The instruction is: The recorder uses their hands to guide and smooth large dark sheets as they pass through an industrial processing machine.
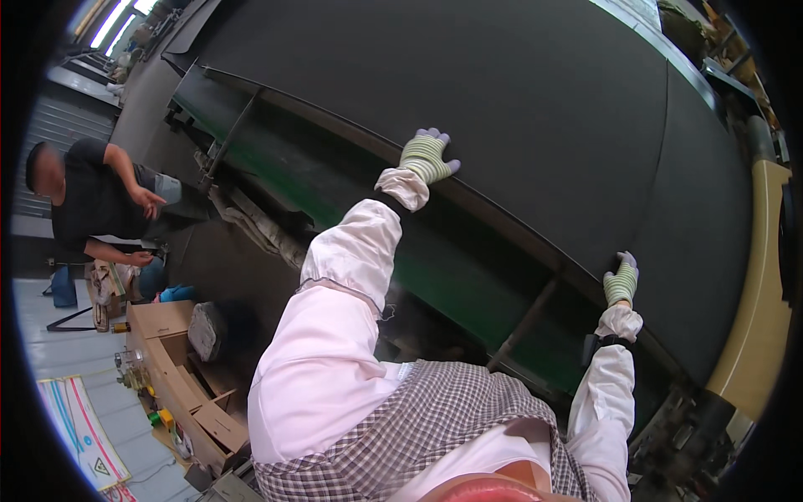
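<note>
A wide, dark grey-black sheet covers the large surface in front of me. My left hand, in a green-and-white striped glove with pale grey fingertips, lies on its near edge, fingers stretched and thumb apart. Farther right, my right hand wears a matching glove. Its fingers rest extended on the sheet close to the same edge. Neither hand holds anything that I can see. A thin line crosses the sheet to the right of both hands.
Below the sheet's edge runs a dark green metal frame with struts. A yellow roller or cover borders the right side. At left, a person in black stands near a wooden desk holding small items.
</note>
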A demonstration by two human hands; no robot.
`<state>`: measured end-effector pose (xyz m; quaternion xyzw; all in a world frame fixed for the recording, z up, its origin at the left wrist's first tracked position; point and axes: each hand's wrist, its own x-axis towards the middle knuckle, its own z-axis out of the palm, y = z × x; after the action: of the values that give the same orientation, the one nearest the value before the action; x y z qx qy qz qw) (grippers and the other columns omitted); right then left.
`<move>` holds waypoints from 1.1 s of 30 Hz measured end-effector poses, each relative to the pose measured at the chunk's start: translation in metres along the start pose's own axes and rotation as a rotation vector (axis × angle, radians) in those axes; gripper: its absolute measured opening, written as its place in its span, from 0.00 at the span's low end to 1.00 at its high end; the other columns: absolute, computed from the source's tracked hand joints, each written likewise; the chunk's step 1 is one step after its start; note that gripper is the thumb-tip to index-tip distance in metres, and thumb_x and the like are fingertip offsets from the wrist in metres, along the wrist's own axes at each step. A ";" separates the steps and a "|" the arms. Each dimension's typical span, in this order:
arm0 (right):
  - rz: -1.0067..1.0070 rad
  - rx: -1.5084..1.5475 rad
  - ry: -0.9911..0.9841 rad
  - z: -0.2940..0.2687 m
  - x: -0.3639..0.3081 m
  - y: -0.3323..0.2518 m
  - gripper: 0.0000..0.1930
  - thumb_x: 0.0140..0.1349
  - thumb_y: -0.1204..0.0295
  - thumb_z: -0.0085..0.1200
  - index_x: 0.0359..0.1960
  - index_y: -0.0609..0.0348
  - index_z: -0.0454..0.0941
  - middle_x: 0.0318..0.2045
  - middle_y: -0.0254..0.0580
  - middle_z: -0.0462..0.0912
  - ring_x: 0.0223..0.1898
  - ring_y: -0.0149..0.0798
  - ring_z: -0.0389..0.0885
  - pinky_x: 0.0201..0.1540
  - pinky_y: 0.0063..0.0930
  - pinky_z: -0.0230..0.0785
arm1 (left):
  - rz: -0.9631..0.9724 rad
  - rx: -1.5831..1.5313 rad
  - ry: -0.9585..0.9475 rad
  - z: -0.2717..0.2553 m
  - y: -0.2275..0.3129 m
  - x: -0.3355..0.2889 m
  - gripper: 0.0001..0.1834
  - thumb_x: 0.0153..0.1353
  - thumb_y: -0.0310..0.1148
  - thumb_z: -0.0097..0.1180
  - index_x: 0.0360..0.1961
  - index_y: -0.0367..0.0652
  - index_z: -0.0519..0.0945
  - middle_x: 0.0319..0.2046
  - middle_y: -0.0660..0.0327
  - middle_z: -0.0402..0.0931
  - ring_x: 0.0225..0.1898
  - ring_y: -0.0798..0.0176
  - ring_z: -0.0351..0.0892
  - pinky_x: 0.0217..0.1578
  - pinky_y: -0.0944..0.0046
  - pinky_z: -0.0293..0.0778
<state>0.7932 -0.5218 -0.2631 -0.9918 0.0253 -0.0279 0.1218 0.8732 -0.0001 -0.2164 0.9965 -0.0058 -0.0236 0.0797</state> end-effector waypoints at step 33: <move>0.099 -0.073 0.454 -0.050 -0.099 0.141 0.21 0.56 0.65 0.54 0.53 0.53 0.75 0.58 0.47 0.73 0.59 0.51 0.70 0.60 0.44 0.64 | 0.416 -0.008 -0.254 0.042 0.280 -0.035 0.32 0.58 0.59 0.53 0.54 0.46 0.77 0.55 0.52 0.71 0.60 0.47 0.66 0.59 0.50 0.65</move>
<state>0.6853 -0.6650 -0.2533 -0.9614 0.1016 -0.2432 0.0784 0.8343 -0.2831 -0.2116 0.9626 -0.2208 -0.1317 0.0855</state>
